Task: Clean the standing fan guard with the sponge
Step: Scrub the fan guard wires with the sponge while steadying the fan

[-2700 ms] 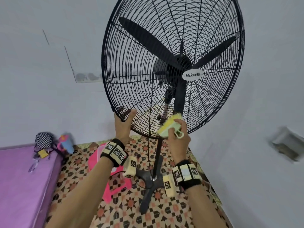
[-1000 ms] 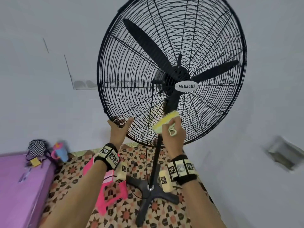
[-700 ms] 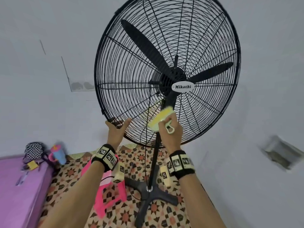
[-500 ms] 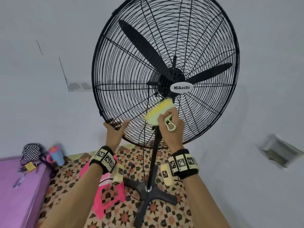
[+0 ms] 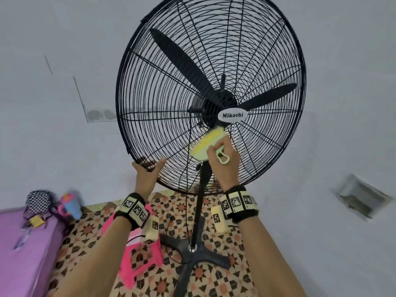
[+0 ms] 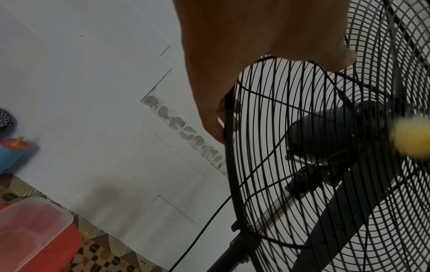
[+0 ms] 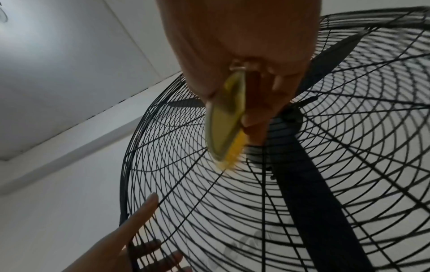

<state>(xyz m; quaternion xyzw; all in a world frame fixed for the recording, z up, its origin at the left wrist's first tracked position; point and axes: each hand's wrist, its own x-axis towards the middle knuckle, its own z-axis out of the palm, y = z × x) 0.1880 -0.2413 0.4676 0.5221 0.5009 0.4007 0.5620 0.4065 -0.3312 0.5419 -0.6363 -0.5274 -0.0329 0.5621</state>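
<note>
The black wire fan guard (image 5: pixel 117 99) of a tall standing fan fills the upper head view. My right hand (image 5: pixel 216 151) grips a yellow sponge (image 5: pixel 206 144) with a pale green handle and presses it against the front wires just below the "Mikachi" badge (image 5: pixel 232 115). In the right wrist view the sponge (image 7: pixel 225 128) lies edge-on against the guard (image 7: pixel 263 202). My left hand (image 5: pixel 147 170) holds the guard's lower left rim, thumb in front and fingers curled behind the wires (image 6: pixel 229 117). The sponge shows as a yellow blur (image 6: pixel 409 141) in the left wrist view.
The fan's pole and cross base (image 5: pixel 192 251) stand on patterned floor tiles, with a cord hanging down. A pink stool (image 5: pixel 139 251) sits beside the base. A purple bed (image 5: pixel 25 243) at the left carries a checkered bag (image 5: pixel 38 200) and a blue cup (image 5: pixel 71 205). White walls enclose the corner.
My right hand has slid the sponge up the guard from near the bottom rim to just under the hub badge. My left hand has stayed on the lower left rim.
</note>
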